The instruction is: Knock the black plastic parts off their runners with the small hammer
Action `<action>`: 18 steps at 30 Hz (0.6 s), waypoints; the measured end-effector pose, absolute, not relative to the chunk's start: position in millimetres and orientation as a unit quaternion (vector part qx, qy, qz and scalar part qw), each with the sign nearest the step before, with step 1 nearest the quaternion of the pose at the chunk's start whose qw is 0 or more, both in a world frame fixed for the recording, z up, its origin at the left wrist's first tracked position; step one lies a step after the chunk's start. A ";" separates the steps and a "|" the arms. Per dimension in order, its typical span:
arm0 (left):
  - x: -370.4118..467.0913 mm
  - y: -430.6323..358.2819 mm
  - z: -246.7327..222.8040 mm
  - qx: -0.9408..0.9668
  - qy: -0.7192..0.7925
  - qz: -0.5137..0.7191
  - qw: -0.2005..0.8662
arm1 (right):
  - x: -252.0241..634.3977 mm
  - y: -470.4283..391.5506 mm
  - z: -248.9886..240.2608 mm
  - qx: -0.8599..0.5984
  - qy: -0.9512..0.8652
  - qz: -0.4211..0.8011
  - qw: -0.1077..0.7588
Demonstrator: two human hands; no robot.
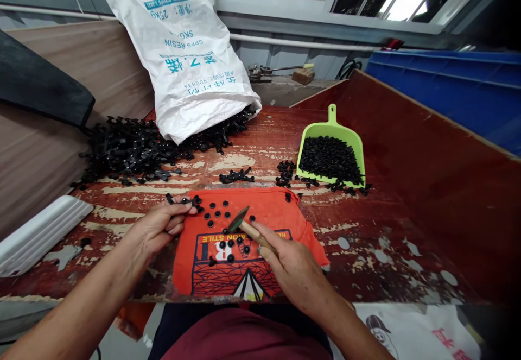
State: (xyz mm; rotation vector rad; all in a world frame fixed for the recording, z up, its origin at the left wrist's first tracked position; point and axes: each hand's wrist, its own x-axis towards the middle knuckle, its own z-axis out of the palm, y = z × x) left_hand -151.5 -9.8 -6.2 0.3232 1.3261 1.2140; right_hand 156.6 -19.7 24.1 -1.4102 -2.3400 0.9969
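Note:
My left hand (160, 223) is closed at the left edge of an orange printed cloth (185, 262), pinching a black plastic piece with round ends (179, 201). In my right hand (291, 265) is a small hammer (238, 220), gripped by its wooden handle. Its narrow head is above the middle of the cloth, between the hands. Several small black round-headed plastic parts (217, 214) lie scattered on the cloth around the hammer head.
A heap of black plastic pieces (126, 148) spills from a white sack (203, 88) at the back left. A green dustpan (332, 111) full of small black parts stands back right. Boards (415, 148) flank the worn red table. A white plastic piece (44, 235) lies left.

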 end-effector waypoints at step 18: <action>-142.9 -10.9 -3.9 0.211 0.607 0.531 0.552 | 157.7 -22.3 15.2 -0.473 -0.804 0.336 0.126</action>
